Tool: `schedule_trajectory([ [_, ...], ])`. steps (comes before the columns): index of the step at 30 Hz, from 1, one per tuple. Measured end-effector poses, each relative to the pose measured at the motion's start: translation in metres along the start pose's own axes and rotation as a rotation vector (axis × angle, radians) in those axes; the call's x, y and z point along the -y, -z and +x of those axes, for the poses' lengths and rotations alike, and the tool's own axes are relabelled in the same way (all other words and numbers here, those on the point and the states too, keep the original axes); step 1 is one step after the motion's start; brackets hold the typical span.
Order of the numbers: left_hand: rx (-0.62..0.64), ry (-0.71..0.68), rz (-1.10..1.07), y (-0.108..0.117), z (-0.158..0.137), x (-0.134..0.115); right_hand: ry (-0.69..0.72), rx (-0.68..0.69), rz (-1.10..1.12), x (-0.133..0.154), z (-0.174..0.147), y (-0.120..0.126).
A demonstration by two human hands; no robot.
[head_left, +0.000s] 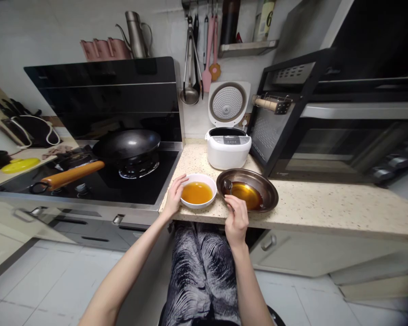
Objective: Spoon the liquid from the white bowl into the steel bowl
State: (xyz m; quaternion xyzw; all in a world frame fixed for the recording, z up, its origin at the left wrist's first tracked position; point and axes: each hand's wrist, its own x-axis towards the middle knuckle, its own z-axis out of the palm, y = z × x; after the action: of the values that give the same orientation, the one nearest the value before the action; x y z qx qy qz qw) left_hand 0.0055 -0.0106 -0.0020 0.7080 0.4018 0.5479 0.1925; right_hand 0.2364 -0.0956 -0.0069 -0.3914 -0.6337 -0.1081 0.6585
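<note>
My left hand (175, 194) grips the left rim of a white bowl (199, 207) of amber-brown liquid (197, 193), its fingers bent over the edge. My right hand (236, 216) is closed in a pinch at the near side of a dark metal basin (269, 192). From the pinch a spoon (227, 184) reaches up, its rounded end near the basin's left wall; most of the handle is hidden by my fingers. Amber liquid (246, 194) lies in the bottom of the basin. Bowl and basin sit side by side near the counter's front edge.
Behind the basin stands a white rice cooker (228, 151) with its lid raised. A wok (127, 144) with a wooden handle (73, 175) rests on the stove at left. A dark oven (347, 145) is at right on the speckled counter (329, 206). Utensils (190, 54) hang above.
</note>
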Motion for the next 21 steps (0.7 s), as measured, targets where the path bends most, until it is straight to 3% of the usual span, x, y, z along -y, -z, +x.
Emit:
schedule_trajectory([
  [12, 0.007, -0.006, 0.001, 0.000, 0.000, 0.000, -0.068, -0.163, 0.100, 0.017, -0.003, -0.005],
  [21, 0.006, 0.006, 0.000, 0.000, 0.000, -0.001, -0.149, -0.014, 0.219, 0.030, -0.009, -0.027],
])
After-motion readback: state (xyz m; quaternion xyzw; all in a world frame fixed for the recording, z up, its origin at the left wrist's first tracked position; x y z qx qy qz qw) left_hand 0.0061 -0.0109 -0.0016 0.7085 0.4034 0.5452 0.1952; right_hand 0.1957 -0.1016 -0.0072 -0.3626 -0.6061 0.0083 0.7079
